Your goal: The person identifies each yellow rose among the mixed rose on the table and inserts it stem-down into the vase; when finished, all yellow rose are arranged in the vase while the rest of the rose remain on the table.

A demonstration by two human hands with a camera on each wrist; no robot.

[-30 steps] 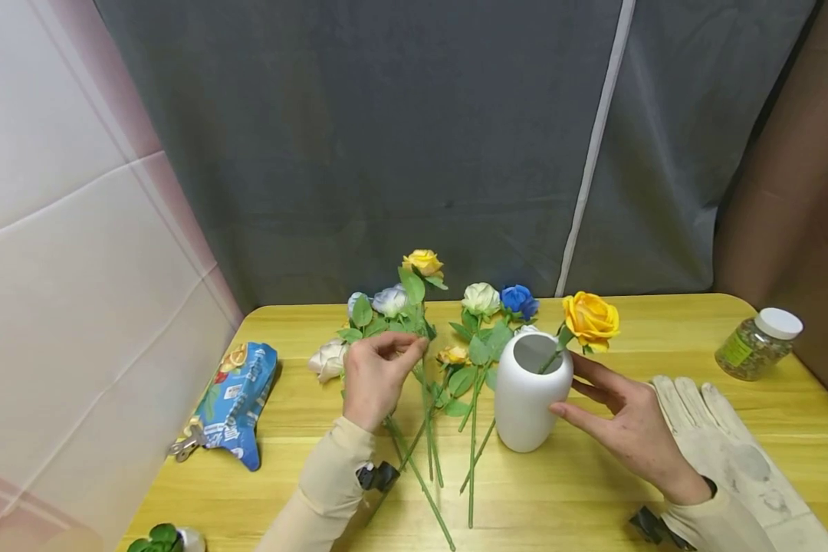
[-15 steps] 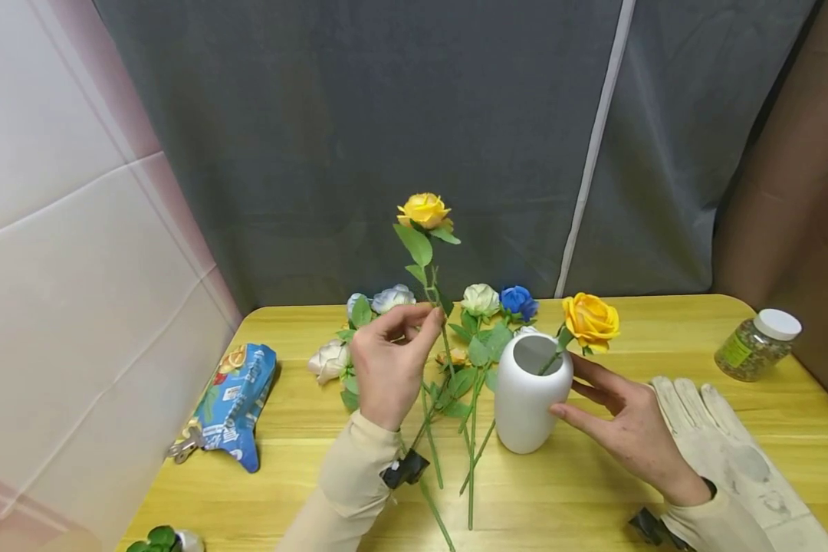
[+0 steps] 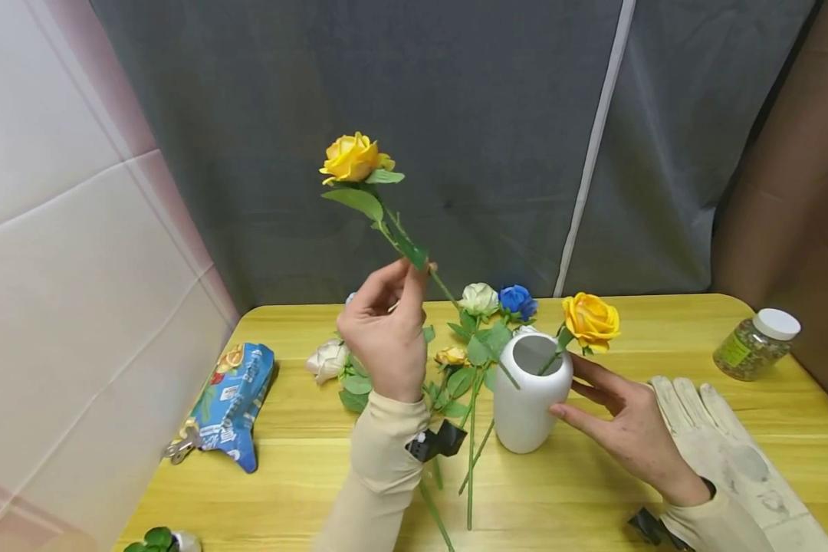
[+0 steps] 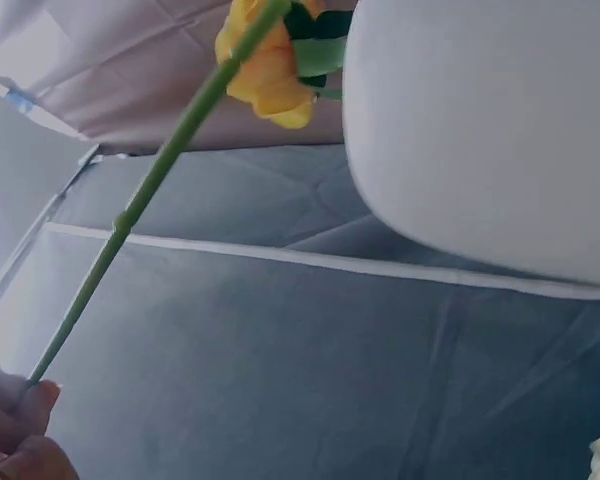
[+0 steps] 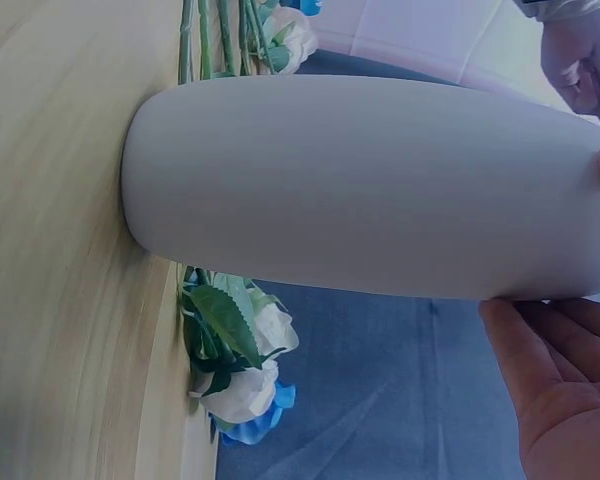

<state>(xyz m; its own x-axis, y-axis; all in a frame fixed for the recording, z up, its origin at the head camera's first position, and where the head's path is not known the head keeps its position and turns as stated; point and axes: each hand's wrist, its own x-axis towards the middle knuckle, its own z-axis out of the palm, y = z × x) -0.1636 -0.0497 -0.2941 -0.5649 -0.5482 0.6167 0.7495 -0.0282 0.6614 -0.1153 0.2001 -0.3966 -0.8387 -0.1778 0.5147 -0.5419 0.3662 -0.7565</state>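
My left hand (image 3: pixel 389 330) pinches the stem of a yellow rose (image 3: pixel 353 159) held up above the table. The rose leans left, and its stem slants down to the right, the lower end in front of the vase's rim in the head view. In the left wrist view this green stem (image 4: pixel 150 185) runs up from the fingertips. The white vase (image 3: pixel 530 410) stands upright, with my right hand (image 3: pixel 624 429) holding its right side between thumb and fingers; the right wrist view has the vase (image 5: pixel 360 185) close up. An orange-yellow rose (image 3: pixel 591 322) sits in the vase, leaning right.
Several loose flowers lie left of the vase, among them a white-green rose (image 3: pixel 481 299), a blue rose (image 3: pixel 517 302) and a pale rose (image 3: pixel 327 360). A blue snack bag (image 3: pixel 231 406) is at the left. Work gloves (image 3: pixel 731 452) and a lidded jar (image 3: pixel 755 349) are at the right.
My left hand has lifted the yellow rose out of the loose flowers, and its bloom has tipped left while the stem's lower end swung toward the vase. My right hand and the vase stay put.
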